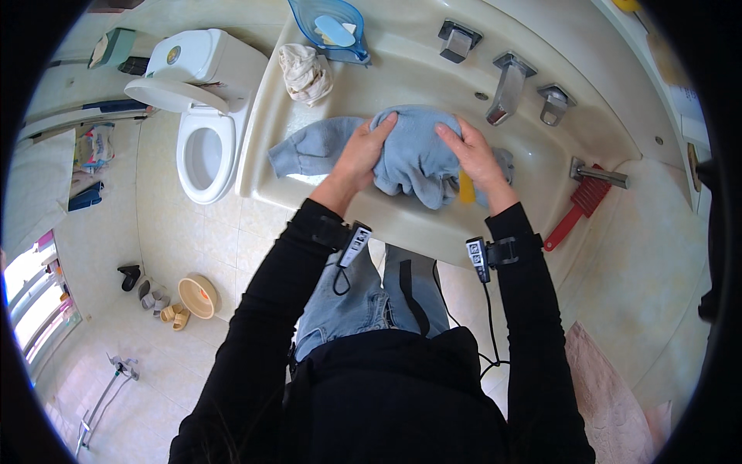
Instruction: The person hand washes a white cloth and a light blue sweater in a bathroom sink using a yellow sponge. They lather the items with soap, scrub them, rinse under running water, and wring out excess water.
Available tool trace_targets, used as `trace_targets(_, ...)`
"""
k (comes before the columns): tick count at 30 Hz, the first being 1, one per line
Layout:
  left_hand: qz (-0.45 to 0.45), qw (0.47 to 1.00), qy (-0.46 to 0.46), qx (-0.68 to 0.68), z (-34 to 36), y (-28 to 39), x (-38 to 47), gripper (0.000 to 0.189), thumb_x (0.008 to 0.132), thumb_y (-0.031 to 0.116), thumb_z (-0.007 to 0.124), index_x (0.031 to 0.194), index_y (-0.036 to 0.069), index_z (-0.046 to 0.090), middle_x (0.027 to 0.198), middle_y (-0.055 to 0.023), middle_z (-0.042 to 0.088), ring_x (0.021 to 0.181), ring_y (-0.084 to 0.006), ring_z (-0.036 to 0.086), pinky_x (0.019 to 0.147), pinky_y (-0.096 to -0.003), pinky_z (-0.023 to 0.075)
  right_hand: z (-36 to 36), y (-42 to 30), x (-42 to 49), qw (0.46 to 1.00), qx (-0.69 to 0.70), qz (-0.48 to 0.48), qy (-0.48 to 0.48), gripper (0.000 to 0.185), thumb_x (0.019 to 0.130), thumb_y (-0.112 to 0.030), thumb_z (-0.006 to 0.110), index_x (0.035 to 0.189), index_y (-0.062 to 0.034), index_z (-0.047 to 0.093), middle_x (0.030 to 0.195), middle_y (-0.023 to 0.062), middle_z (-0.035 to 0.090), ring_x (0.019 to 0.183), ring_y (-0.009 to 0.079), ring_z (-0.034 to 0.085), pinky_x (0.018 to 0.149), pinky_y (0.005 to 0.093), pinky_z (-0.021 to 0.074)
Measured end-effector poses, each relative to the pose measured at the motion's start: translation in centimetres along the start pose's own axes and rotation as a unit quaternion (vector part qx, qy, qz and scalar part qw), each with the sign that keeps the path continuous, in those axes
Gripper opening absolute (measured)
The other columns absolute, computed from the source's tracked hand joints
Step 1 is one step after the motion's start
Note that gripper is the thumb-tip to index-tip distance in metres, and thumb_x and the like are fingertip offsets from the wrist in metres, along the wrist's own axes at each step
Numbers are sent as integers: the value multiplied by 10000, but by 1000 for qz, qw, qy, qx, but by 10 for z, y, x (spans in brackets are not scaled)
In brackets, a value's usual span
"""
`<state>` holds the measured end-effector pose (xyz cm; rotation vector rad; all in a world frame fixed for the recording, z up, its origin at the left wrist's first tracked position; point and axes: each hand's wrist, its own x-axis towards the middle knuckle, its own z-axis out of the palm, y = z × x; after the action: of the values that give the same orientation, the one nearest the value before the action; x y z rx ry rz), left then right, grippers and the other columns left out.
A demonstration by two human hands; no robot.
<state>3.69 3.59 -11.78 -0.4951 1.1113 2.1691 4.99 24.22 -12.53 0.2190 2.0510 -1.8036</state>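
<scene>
A blue-grey knitted garment is bunched up over the cream sink basin, between my two hands. My left hand grips its left side, thumb on top. The right side is pinched by my right hand, thumb also on top. One ribbed end of the garment lies out to the left on the basin's ledge. A yellow strip-like thing shows just below my right hand; what it is, I cannot tell. A chrome faucet spout stands beyond the garment. My fingers are largely hidden under the cloth.
A twisted off-white cloth and a blue soap dish with soap sit on the sink's left ledge. A red brush hangs from a metal fitting at right. Left of the sink is a toilet, with a basin and slippers farther off.
</scene>
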Motion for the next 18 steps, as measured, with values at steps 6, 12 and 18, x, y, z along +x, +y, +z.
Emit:
trace_targets(6,42,982,180,-25,23,-15,21,467,918,369,571,1161,-30,546,1049,-104,616,834,-181,597,739,-280,492,63,-38,-17,967,-190,-133,108,234,888,-265,578,1029,-79,563,865,152,629,816,320,608,729,358,464)
trace_targets(12,18,974,222,47,47,-23,5,395,940,359,518,1017,-20,602,969,-75,609,873,-139,531,762,-315,444,68,-49,-1,917,-285,-98,262,268,879,-330,546,816,-69,556,696,201,596,675,420,571,582,496,437)
trace_targets(18,0,987,159,15,41,-17,8,377,935,349,523,1016,-11,599,978,-83,622,875,-160,562,757,-310,459,74,-52,-6,924,-302,-119,203,279,892,-345,520,823,-81,578,715,194,613,685,413,578,591,479,451)
